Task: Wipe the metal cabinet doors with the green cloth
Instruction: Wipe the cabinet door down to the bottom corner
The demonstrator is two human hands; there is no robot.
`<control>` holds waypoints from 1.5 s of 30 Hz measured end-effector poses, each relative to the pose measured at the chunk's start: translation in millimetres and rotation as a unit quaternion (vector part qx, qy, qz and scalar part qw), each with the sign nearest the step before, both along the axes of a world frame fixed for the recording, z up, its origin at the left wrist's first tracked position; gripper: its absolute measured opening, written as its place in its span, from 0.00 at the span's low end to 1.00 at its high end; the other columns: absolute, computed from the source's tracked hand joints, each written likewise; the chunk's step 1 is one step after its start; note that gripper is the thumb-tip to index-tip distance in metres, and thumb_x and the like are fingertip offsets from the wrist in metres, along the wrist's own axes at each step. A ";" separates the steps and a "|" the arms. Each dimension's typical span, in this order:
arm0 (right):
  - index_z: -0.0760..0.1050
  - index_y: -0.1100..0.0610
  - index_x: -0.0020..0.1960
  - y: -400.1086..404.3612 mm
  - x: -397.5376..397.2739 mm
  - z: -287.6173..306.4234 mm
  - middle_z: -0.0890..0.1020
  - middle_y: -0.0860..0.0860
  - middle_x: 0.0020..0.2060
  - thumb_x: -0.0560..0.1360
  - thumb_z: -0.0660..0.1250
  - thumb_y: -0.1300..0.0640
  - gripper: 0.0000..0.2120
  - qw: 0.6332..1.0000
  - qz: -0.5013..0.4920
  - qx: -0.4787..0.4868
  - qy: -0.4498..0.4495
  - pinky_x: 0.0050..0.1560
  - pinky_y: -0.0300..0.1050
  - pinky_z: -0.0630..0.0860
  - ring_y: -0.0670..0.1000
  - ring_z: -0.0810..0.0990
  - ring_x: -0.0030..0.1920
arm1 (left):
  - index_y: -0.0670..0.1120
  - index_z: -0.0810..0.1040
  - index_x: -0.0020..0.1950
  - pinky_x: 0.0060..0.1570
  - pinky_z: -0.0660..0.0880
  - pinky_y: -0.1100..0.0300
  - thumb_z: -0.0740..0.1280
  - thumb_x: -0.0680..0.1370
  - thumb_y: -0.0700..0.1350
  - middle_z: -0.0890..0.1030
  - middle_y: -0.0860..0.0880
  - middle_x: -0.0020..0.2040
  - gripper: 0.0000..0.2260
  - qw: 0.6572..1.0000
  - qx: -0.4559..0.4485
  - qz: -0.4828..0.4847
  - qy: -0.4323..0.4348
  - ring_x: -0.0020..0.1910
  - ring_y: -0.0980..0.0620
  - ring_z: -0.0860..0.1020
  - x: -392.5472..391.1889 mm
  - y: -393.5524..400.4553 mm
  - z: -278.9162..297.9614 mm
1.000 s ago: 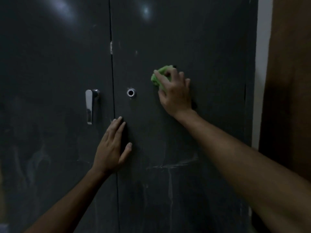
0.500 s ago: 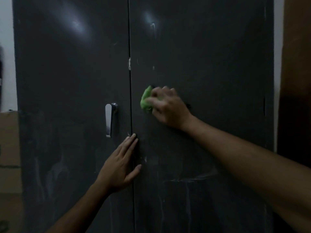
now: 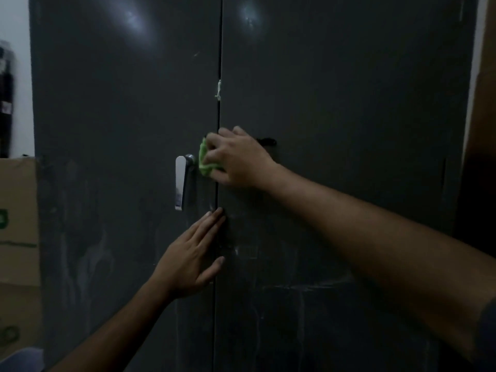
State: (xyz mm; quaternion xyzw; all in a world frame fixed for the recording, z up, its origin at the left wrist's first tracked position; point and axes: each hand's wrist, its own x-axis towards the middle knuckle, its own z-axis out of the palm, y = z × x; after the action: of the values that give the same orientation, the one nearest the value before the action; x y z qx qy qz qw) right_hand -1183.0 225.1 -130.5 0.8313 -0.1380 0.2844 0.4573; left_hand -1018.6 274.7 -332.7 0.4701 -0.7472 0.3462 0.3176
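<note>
Two dark grey metal cabinet doors (image 3: pixel 349 103) stand shut, smudged with pale streaks low down. A bunched green cloth (image 3: pixel 205 162) is pressed at their centre seam, just right of the silver handle

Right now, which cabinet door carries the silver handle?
The left door: the silver handle sits near its inner edge. The right door shows none.

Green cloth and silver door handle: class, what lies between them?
Head view: only a bare strip of dark left door separates green cloth from handle.
</note>
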 end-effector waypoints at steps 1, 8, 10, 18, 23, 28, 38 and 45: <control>0.80 0.49 0.57 1.2 -7.1 -7.4 0.76 0.50 0.56 0.77 0.61 0.42 0.16 0.999 0.002 -0.008 0.041 0.57 0.49 0.68 0.50 0.74 0.55 | 0.42 0.57 0.81 0.75 0.61 0.54 0.58 0.81 0.60 0.54 0.48 0.82 0.34 1.000 0.002 -0.001 0.002 0.81 0.50 0.55 -0.7 0.8 -0.1; 0.80 0.54 0.59 -10.4 -31.0 2.9 0.76 0.56 0.53 0.74 0.67 0.55 0.14 0.985 -0.036 -0.043 -0.161 0.50 0.52 0.69 0.58 0.73 0.52 | 0.41 0.63 0.78 0.72 0.65 0.56 0.60 0.80 0.57 0.59 0.47 0.80 0.31 0.996 0.010 -0.007 0.093 0.78 0.50 0.61 -6.5 3.2 -10.8; 0.79 0.55 0.60 -14.3 -24.5 -39.7 0.76 0.57 0.54 0.74 0.66 0.58 0.15 0.983 -0.004 -0.024 -0.184 0.49 0.53 0.69 0.58 0.72 0.52 | 0.40 0.66 0.76 0.72 0.67 0.55 0.60 0.80 0.55 0.63 0.44 0.77 0.28 0.994 -0.004 0.008 0.105 0.76 0.48 0.63 -5.6 3.6 -20.8; 0.79 0.55 0.59 -12.9 -53.4 -80.7 0.77 0.57 0.52 0.74 0.67 0.55 0.14 0.999 0.014 -0.020 -0.028 0.46 0.53 0.73 0.58 0.74 0.50 | 0.39 0.65 0.77 0.74 0.65 0.51 0.60 0.79 0.54 0.64 0.43 0.77 0.30 0.995 -0.010 0.041 0.088 0.76 0.45 0.63 -1.0 4.0 -37.0; 0.79 0.55 0.58 -9.0 -30.9 -150.1 0.76 0.57 0.49 0.72 0.65 0.57 0.15 0.993 0.044 0.052 -0.092 0.44 0.53 0.72 0.58 0.72 0.47 | 0.39 0.64 0.77 0.75 0.63 0.51 0.60 0.79 0.53 0.62 0.43 0.78 0.30 0.995 -0.004 0.036 0.095 0.78 0.46 0.61 -2.2 3.7 -40.7; 0.79 0.52 0.58 -16.2 -73.0 -159.4 0.76 0.55 0.52 0.72 0.68 0.48 0.16 0.996 0.032 0.025 0.076 0.47 0.52 0.73 0.55 0.74 0.49 | 0.40 0.63 0.78 0.73 0.67 0.48 0.59 0.79 0.54 0.62 0.43 0.79 0.30 0.996 0.006 0.038 0.077 0.78 0.46 0.61 4.9 3.3 -38.6; 0.78 0.52 0.62 -16.9 -76.9 -198.5 0.76 0.55 0.54 0.72 0.66 0.52 0.19 0.998 0.047 0.023 0.038 0.45 0.51 0.71 0.56 0.73 0.49 | 0.42 0.59 0.80 0.77 0.57 0.50 0.59 0.81 0.54 0.57 0.43 0.81 0.30 0.994 -0.017 0.025 0.105 0.81 0.45 0.53 -5.8 -6.3 -52.3; 0.78 0.54 0.65 -28.2 -114.4 -162.1 0.75 0.56 0.55 0.69 0.71 0.57 0.24 0.941 0.003 0.057 -0.335 0.48 0.51 0.65 0.58 0.71 0.51 | 0.40 0.58 0.80 0.78 0.52 0.42 0.59 0.81 0.56 0.53 0.41 0.82 0.32 0.987 -0.050 0.035 0.146 0.81 0.42 0.49 -21.6 -25.9 -63.2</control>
State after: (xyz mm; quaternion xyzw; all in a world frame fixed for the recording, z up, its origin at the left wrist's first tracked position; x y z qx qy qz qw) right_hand -1297.4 196.8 -292.6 0.7133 -0.2969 0.5388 0.3356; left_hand -1040.3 248.8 -395.9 0.5248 -0.6577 0.3217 0.4341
